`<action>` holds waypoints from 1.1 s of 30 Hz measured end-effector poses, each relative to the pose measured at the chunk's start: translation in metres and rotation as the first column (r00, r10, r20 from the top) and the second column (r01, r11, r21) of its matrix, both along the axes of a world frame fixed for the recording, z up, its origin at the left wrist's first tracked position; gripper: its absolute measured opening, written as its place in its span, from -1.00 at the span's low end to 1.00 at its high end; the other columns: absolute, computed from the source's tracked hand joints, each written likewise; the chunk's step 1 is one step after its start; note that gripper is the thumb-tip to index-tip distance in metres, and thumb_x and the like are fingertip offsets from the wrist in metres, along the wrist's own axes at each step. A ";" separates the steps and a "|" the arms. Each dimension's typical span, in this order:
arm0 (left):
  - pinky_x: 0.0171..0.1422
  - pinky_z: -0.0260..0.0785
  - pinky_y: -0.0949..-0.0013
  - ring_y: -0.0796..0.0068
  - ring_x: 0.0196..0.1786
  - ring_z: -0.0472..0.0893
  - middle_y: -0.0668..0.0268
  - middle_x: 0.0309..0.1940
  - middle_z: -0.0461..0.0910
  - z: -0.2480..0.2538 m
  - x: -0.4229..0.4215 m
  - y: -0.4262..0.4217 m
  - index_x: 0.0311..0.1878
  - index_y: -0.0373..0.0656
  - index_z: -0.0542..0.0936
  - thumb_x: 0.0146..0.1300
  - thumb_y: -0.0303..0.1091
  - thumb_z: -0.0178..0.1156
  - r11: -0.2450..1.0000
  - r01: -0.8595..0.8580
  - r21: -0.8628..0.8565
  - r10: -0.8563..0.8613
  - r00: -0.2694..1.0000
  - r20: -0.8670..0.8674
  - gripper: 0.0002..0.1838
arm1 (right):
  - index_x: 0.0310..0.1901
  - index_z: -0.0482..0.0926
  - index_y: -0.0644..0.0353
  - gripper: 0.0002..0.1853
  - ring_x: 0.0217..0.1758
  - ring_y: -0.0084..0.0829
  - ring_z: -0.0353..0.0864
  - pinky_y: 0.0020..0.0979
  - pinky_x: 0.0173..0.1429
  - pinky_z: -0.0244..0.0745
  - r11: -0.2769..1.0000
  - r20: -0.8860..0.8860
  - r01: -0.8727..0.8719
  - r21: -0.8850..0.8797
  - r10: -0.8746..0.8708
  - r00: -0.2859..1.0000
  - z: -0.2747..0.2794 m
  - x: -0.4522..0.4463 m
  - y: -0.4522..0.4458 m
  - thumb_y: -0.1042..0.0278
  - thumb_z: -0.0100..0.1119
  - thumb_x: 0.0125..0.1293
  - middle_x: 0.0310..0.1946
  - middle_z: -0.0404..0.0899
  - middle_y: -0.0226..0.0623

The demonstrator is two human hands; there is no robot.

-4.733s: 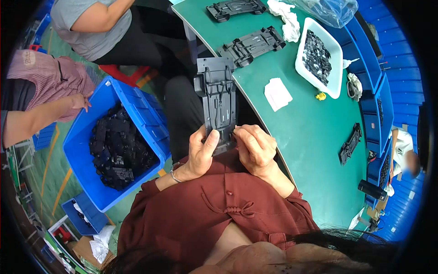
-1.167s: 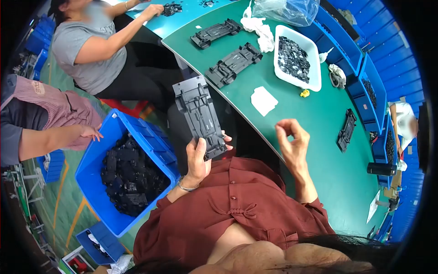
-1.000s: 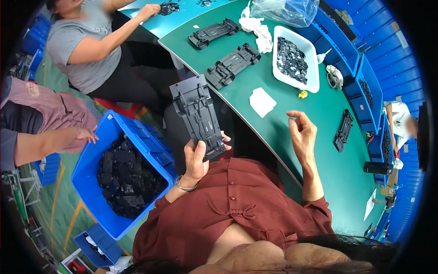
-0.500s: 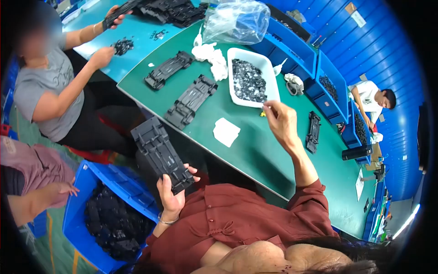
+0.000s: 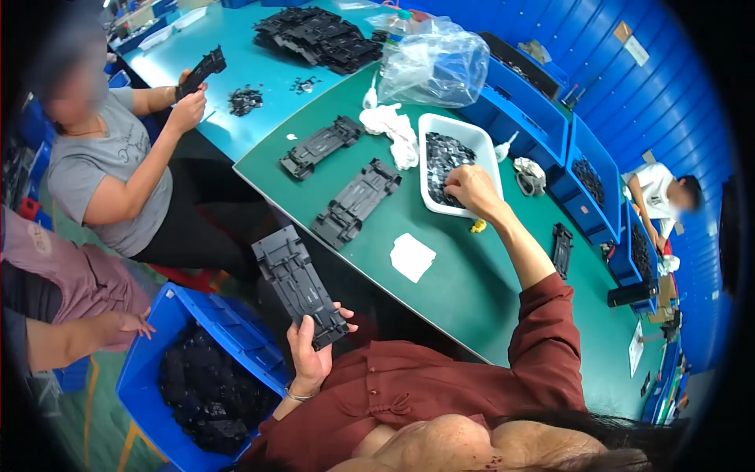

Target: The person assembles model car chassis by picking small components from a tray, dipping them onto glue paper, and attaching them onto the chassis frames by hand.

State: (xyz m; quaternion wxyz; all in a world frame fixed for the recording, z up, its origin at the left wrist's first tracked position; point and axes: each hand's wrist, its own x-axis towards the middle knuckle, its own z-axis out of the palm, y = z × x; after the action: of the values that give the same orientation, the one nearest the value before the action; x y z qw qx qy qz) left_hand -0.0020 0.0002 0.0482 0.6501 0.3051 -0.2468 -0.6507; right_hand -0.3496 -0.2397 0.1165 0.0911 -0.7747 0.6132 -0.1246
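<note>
My left hand (image 5: 313, 354) grips one end of a black plastic car chassis (image 5: 295, 275), held tilted off the table's near edge, its moulded side facing me. My right hand (image 5: 476, 190) reaches into a white tub (image 5: 498, 165) of small dark parts (image 5: 447, 156). Its fingers are bent together among the parts, and their tips are partly hidden. Two similar chassis, a nearer one (image 5: 358, 203) and a farther one (image 5: 321, 147), lie on the green table. A small yellow object (image 5: 478, 226) sits beside the tub, under my right wrist.
A white paper piece (image 5: 411, 257), a white cloth (image 5: 389, 130) and a clear plastic bag (image 5: 436, 63) lie on the table. Blue bins (image 5: 582, 208) line the back. A blue crate (image 5: 141, 377) of black parts stands below left. A co-worker (image 5: 118, 173) holds a black part.
My right hand has moved from the tub's near edge down into the parts. My left hand still holds the chassis. The view has shifted, and the co-worker's hands have come together on a black part.
</note>
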 end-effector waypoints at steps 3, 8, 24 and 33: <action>0.02 0.70 -0.07 0.00 0.07 0.69 -0.06 0.08 0.61 -0.003 -0.001 0.000 0.23 -0.47 0.46 0.60 -0.15 -0.10 1.000 0.021 0.016 -0.021 1.000 -0.017 -0.51 | -0.29 0.79 0.16 -0.86 -0.20 0.03 0.73 -0.05 -0.03 0.60 1.000 -0.016 -0.008 -0.024 0.007 1.000 -0.002 -0.002 -0.002 0.35 0.33 0.15 -0.36 0.73 0.02; 0.04 0.69 -0.08 -0.01 0.08 0.69 -0.05 0.08 0.61 -0.004 -0.003 -0.001 0.22 -0.44 0.47 0.59 -0.18 -0.07 0.998 0.056 0.003 -0.056 0.997 -0.047 -0.54 | -0.33 0.73 0.19 -0.87 -0.21 0.04 0.73 -0.04 -0.04 0.58 0.995 0.023 0.055 -0.086 -0.053 0.998 0.001 -0.007 0.001 0.35 0.27 0.18 -0.39 0.71 0.01; -0.03 0.64 0.00 0.07 0.05 0.67 0.03 0.07 0.63 -0.007 -0.006 0.003 0.27 -0.29 0.48 0.59 -0.03 -0.11 0.998 0.054 0.026 -0.054 0.998 -0.014 -0.49 | -0.08 0.66 0.38 -0.75 -0.20 -0.44 0.74 -0.51 -0.12 0.66 0.915 0.917 -0.094 0.393 -0.384 0.106 0.048 -0.011 0.068 0.35 0.37 0.37 -0.17 0.72 -0.14; -0.02 0.62 0.00 0.10 0.06 0.67 0.06 0.07 0.63 -0.004 -0.012 0.008 0.30 -0.27 0.45 0.58 -0.03 -0.08 0.997 0.076 0.027 -0.076 0.997 -0.017 -0.49 | -0.11 0.66 0.31 -0.76 -0.21 -0.45 0.69 -0.51 -0.12 0.60 0.851 0.864 -0.178 0.495 -0.503 -0.004 0.049 0.000 0.118 0.36 0.45 0.30 -0.18 0.70 -0.18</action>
State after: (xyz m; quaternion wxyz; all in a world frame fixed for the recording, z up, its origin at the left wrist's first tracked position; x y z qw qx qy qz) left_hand -0.0138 0.0084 0.0441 0.6224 0.2992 -0.2439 -0.6808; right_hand -0.3499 -0.1213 0.1655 0.6619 -0.3284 0.4682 -0.4846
